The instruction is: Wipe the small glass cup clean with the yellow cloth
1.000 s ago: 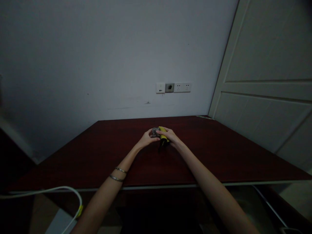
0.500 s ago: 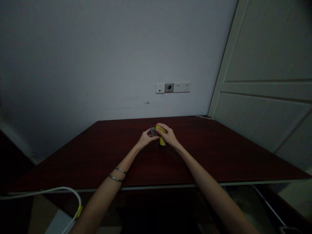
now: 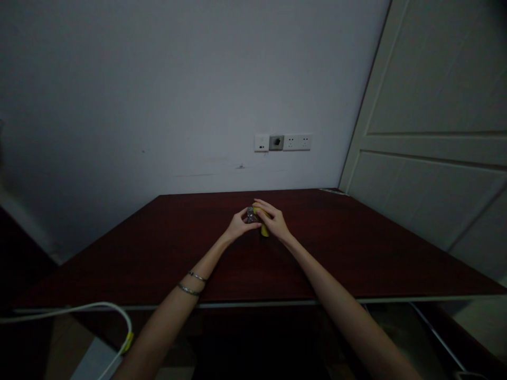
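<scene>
Over the middle of the table, my left hand point(image 3: 238, 226) is closed around a small, clear, glass-like object point(image 3: 251, 215), fingers behind it and thumb in front. Its exact kind is too dark and small to make out. My right hand point(image 3: 274, 220) is curled over a yellow cloth point(image 3: 265, 230) and presses it against the right side of the clear object. Part of the cloth hangs below the right palm; the rest is hidden under the fingers. Both hands nearly meet.
The dark red table point(image 3: 166, 253) reaches back to a wall with a row of sockets point(image 3: 291, 142). A pale panelled door point(image 3: 428, 137) stands at the right. A white cable point(image 3: 99, 304) loops over the front left edge.
My left hand and the clear object have shifted slightly right, closer to the cloth. Less of the yellow cloth shows under my right hand, whose fingers sit closer around the clear object.
</scene>
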A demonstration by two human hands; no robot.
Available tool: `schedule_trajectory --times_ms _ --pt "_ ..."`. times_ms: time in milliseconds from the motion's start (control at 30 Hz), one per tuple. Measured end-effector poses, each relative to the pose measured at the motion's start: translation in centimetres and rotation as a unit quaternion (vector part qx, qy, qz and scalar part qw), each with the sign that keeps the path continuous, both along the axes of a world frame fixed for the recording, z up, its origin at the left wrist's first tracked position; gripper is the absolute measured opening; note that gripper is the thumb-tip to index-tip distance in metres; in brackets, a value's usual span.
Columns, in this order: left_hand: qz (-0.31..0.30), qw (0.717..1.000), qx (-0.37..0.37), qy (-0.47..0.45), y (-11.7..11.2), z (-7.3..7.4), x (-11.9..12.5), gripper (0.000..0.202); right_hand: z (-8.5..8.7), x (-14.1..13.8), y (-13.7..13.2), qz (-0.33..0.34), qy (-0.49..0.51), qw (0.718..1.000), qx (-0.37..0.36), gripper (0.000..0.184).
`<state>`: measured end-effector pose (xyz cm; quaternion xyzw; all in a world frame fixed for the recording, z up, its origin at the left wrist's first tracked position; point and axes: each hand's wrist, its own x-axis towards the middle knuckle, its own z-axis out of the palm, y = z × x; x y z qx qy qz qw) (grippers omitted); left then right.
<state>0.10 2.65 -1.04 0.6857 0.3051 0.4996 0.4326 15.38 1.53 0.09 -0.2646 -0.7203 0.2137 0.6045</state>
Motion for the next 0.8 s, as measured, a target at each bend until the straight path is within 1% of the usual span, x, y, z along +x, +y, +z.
schedule_trajectory --times_ms 100,267,333,400,433,567,633,700,800 --pt "0.009 1.000 0.014 0.012 -0.1 0.0 0.0 0.063 0.0 -0.1 0.1 0.007 0.019 1.000 -0.016 0.030" --pt "-0.022 1.000 0.014 0.009 0.1 -0.4 0.1 0.069 -0.9 0.0 1.8 0.005 0.097 0.986 -0.139 0.039" --pt "-0.023 1.000 0.016 0.010 0.3 -0.7 0.1 0.069 -1.2 0.0 2.2 -0.006 0.105 0.981 -0.163 0.040" --pt "-0.018 1.000 0.016 0.010 0.5 -0.8 0.0 0.069 -1.3 -0.2 2.1 -0.017 0.104 0.982 -0.158 0.040" --pt "-0.016 1.000 0.015 0.009 0.6 -0.9 0.0 0.069 -1.3 -0.3 1.9 -0.021 0.099 0.984 -0.145 0.039" --pt "-0.014 1.000 0.022 0.004 0.6 -0.8 0.0 0.069 -0.9 -0.6 0.6 -0.024 0.058 0.997 -0.043 0.030" --pt "-0.013 1.000 0.028 0.002 0.5 -0.6 0.0 0.068 -0.7 -0.7 0.0 -0.020 0.043 0.999 -0.008 0.028" --pt "-0.008 1.000 0.026 0.002 0.4 -0.5 0.1 0.068 -0.7 -0.7 -0.1 -0.017 0.050 0.999 -0.002 0.027" --pt "-0.006 1.000 0.016 0.000 0.1 -0.3 0.2 0.069 -0.8 -0.7 0.3 -0.013 0.088 0.996 -0.032 0.030"
